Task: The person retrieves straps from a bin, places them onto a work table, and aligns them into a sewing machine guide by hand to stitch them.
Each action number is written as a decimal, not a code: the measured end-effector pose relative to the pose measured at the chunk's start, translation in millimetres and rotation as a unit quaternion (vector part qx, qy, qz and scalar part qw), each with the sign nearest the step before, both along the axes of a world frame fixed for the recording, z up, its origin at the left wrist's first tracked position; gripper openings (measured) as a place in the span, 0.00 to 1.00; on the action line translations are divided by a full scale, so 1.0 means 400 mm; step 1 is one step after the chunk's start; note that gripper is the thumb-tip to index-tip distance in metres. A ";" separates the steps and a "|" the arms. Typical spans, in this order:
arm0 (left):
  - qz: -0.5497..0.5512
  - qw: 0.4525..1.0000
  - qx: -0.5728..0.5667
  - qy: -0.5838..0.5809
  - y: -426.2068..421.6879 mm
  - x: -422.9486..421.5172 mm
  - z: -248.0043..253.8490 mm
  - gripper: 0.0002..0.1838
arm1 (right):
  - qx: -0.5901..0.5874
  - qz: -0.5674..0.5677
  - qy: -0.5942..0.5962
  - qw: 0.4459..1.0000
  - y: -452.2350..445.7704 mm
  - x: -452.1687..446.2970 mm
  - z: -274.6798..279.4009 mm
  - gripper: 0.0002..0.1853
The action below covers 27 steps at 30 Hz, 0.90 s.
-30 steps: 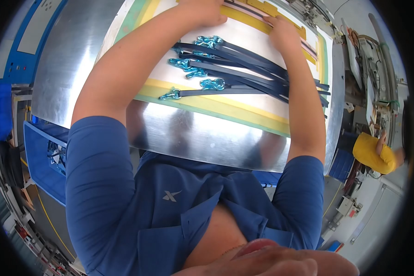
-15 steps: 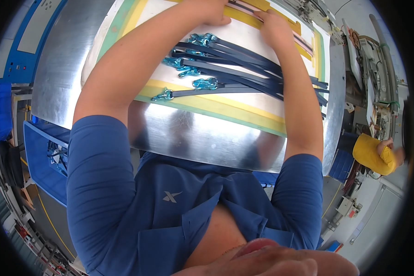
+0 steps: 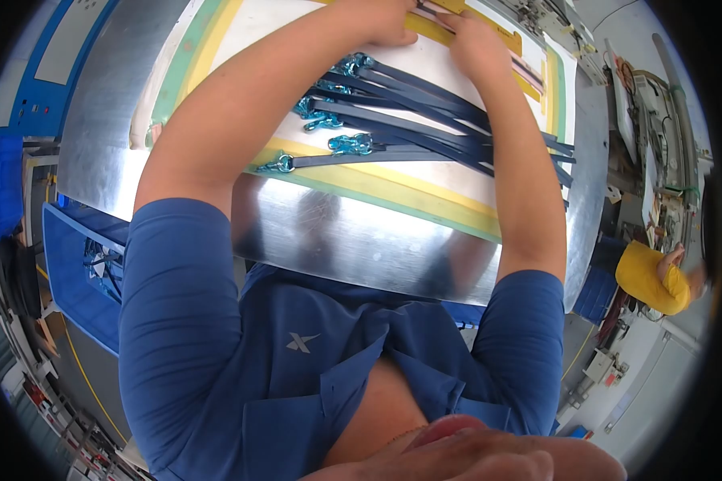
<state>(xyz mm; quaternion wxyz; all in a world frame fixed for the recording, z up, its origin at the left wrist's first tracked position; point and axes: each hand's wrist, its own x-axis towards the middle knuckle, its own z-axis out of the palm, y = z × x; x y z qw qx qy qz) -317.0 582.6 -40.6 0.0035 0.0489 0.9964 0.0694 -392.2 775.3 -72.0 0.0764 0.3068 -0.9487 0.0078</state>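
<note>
My left hand [image 3: 383,22] is at the top edge, partly cut off by the frame. Its fingers are bent at a dark strap [image 3: 433,10] lying along a yellow slotted jig [image 3: 501,36], its thumb sticking out over the white board. My right hand [image 3: 477,48] is closed at the same strap, a little to the right, fingertips pressed onto it. Below both hands lies a bundle of dark blue straps [image 3: 425,112] with shiny metal snap hooks [image 3: 351,144] in blue wrapping at their left ends. My right forearm covers part of the straps.
The white board [image 3: 241,48] has yellow and green tape borders and rests on a metal table [image 3: 337,240]. A blue bin [image 3: 72,264] with more straps stands at left, near a blue machine panel [image 3: 44,72]. A person in a yellow top [image 3: 650,276] is at right.
Both hands stay at the jig; my left hand has shifted slightly right along the strap. The view has moved a little, and the bundled straps lie as before.
</note>
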 end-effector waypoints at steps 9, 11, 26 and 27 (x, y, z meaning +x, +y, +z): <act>-0.007 1.000 -0.013 0.004 0.018 -0.024 -0.016 0.30 | 0.007 -0.046 -0.012 0.999 0.124 -0.021 0.019 0.28; -0.008 1.000 -0.005 0.009 0.021 -0.028 -0.022 0.30 | -0.012 -0.029 -0.005 0.999 0.131 -0.040 -0.009 0.28; 0.001 1.000 -0.014 0.014 0.062 -0.028 -0.008 0.33 | -0.017 -0.008 0.017 1.000 0.081 -0.034 -0.008 0.26; 0.006 0.999 -0.026 0.037 0.067 -0.026 -0.010 0.32 | -0.017 -0.004 0.018 1.000 0.080 -0.033 -0.007 0.26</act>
